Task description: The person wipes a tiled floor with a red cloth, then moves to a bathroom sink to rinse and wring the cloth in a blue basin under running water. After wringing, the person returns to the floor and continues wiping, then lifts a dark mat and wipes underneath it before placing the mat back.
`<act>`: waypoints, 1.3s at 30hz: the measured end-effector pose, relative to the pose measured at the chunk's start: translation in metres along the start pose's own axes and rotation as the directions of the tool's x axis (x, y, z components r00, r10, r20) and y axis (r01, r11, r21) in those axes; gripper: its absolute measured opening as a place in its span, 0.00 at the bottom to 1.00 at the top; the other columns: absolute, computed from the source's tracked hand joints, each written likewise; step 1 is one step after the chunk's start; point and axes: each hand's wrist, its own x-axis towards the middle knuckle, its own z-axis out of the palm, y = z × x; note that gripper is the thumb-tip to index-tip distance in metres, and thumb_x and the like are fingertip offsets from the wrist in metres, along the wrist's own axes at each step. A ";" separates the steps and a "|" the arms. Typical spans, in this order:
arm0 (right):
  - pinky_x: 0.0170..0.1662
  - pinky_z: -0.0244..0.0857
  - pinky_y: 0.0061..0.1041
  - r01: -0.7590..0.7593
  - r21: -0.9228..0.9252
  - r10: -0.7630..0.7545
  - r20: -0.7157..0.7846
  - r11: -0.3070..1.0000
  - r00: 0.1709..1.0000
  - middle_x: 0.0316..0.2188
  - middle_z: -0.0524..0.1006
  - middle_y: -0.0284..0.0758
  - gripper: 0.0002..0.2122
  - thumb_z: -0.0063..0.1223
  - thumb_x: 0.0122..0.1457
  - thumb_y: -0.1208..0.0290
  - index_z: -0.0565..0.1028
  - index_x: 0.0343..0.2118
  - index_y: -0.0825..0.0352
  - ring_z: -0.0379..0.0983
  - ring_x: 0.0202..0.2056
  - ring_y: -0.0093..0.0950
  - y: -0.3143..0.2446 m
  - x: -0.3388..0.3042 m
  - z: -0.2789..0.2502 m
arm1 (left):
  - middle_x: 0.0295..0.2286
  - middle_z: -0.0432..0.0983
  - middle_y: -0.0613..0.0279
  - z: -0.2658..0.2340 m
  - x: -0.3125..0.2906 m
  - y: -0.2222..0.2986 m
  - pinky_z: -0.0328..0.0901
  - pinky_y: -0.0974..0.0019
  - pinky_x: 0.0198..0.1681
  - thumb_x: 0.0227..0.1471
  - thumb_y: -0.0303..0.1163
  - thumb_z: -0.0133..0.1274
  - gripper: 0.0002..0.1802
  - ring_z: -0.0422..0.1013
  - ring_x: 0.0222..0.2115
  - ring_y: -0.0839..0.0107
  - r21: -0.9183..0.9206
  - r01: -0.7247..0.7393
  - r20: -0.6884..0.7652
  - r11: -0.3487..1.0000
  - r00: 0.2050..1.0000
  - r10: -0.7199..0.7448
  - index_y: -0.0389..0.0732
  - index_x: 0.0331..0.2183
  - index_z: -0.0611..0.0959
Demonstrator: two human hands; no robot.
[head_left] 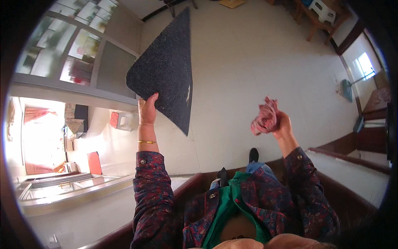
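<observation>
My left hand (148, 108) is closed on the near edge of a dark grey mat (163, 70), its thumb lying over the surface. The mat hangs in the air, tilted steeply, with one corner pointing down and another reaching far up. A small pale mark shows at its right edge. Over to the right, my right hand (284, 126) grips a crumpled reddish-pink cloth (267, 117), bunched up and held above the floor. A wide gap lies between the mat and the cloth.
A pale tiled floor (232, 79) spreads below. Glazed doors (83, 54) stand at the left, with a red-topped stool (120, 120) past them. A white plastic stool (323, 11) sits on wooden furniture at the far right, and a green dustpan (346, 90) leans near the wall.
</observation>
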 end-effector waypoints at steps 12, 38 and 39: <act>0.55 0.50 0.46 0.820 -0.480 -0.341 0.862 -0.313 0.375 0.45 0.68 0.42 0.20 0.53 0.46 0.73 0.70 0.46 0.62 0.58 0.51 0.48 0.129 0.157 0.321 | 0.47 0.71 0.63 -0.003 0.051 0.098 0.63 0.68 0.50 0.57 0.31 0.48 0.21 0.68 0.45 0.72 -0.684 0.086 0.067 0.725 0.996 -0.055 0.37 0.52 0.71; 0.41 0.60 0.44 0.985 -0.163 -0.034 0.986 -0.047 0.162 0.32 0.69 0.50 0.16 0.52 0.46 0.65 0.67 0.36 0.69 0.65 0.37 0.53 -0.054 0.380 0.417 | 0.38 0.74 0.68 0.049 0.210 0.196 0.62 0.74 0.45 0.37 0.15 0.45 0.26 0.68 0.38 0.78 -0.225 0.002 0.077 0.974 0.997 0.015 0.33 0.43 0.77; 0.40 0.61 0.44 0.987 -0.154 -0.054 0.987 -0.039 0.152 0.31 0.69 0.50 0.16 0.52 0.46 0.65 0.67 0.35 0.69 0.66 0.36 0.53 -0.058 0.384 0.420 | 0.37 0.74 0.68 0.052 0.216 0.201 0.63 0.73 0.45 0.36 0.15 0.45 0.25 0.68 0.37 0.78 -0.312 -0.100 0.041 0.945 0.992 0.118 0.33 0.43 0.76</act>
